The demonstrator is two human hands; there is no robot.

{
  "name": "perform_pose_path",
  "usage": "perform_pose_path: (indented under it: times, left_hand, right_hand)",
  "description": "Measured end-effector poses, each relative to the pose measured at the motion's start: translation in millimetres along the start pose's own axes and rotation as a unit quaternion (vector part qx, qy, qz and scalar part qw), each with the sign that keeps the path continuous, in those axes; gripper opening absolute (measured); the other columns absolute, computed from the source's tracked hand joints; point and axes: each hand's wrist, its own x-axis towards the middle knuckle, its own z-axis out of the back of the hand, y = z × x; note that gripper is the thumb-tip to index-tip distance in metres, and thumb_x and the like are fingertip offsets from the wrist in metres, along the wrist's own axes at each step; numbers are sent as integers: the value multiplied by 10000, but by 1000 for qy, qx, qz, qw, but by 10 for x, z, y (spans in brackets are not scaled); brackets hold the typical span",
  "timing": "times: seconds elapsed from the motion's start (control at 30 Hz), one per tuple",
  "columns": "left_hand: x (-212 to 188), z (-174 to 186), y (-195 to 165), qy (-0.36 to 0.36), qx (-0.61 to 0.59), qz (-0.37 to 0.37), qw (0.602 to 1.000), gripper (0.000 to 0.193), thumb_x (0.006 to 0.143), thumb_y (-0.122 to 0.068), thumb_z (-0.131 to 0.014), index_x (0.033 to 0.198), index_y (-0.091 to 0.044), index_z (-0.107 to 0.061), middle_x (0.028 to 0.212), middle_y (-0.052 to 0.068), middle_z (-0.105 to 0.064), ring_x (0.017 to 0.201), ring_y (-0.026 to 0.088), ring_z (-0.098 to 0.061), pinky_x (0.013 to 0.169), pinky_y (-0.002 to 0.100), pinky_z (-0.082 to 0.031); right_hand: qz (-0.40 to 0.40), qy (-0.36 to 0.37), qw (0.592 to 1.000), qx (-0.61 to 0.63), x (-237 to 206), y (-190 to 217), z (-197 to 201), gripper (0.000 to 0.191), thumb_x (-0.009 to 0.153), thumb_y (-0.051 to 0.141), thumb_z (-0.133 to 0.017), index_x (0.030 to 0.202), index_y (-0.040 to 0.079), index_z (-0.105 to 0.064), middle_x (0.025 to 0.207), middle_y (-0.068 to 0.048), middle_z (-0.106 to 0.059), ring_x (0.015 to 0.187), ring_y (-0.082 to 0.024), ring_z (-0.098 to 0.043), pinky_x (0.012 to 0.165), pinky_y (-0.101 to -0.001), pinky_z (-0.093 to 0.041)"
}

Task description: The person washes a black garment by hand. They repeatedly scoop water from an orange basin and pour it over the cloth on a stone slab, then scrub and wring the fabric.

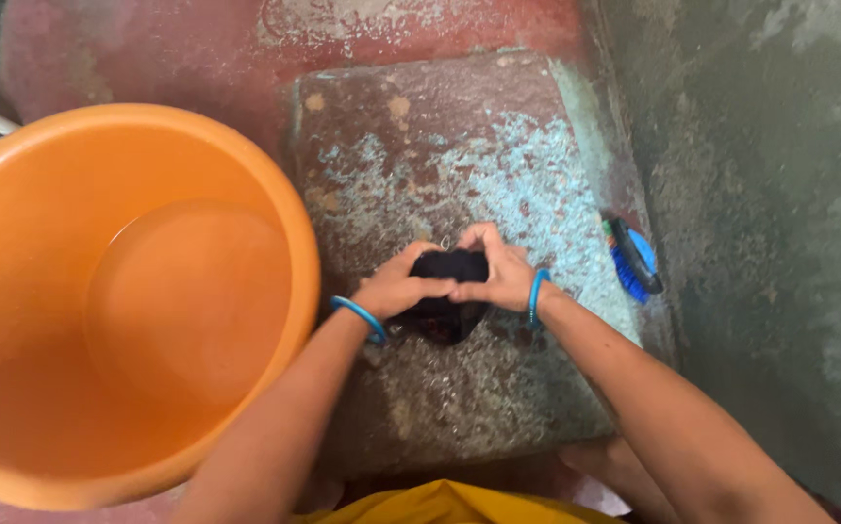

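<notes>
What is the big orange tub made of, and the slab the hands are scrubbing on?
The orange tub looks like plastic: smooth, glossy, evenly coloured, with a rolled rim. The slab seems to be stone or concrete: rough, pitted, wet, with worn reddish and pale blue patches. The left hand and right hand press a dark cloth, probably soaked fabric.

Big orange tub [13,243] holding some water at left, worn stone slab [459,126] in the middle on a red floor [148,49], blue scrub brush [634,260] right by grey wall [779,194], yellow cloth [440,505] near edge.
</notes>
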Motion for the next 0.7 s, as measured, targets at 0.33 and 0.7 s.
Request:
perform_pose_path:
  times: [0.33, 0.7]
  left_hand:
    - [-189, 966, -1472, -262, 236, -306, 884, 430, 685, -113, -866, 1054, -256, -699, 1234, -2, -677, 1212, 317, -595, 939, 536, -402]
    - [-425, 2021, -74, -118, -242, 57, 961, 443, 885, -279, -697, 1312, -171, -648, 1234, 52, -706, 1153, 196, -658, 955, 412, -514]
  right_hand:
    - [186, -242, 950, -65, -47, 1367, 1301, 276, 880, 12, -839, 1034, 68, -617, 1133, -91, -636, 1073, -235, -625, 974, -347, -503]
    - [-150, 385, 893, -181, -362, 1107, 282, 363, 773, 251, -834, 1095, 174, -685, 978, -53, -754, 939, -230, -728, 839, -367, -561]
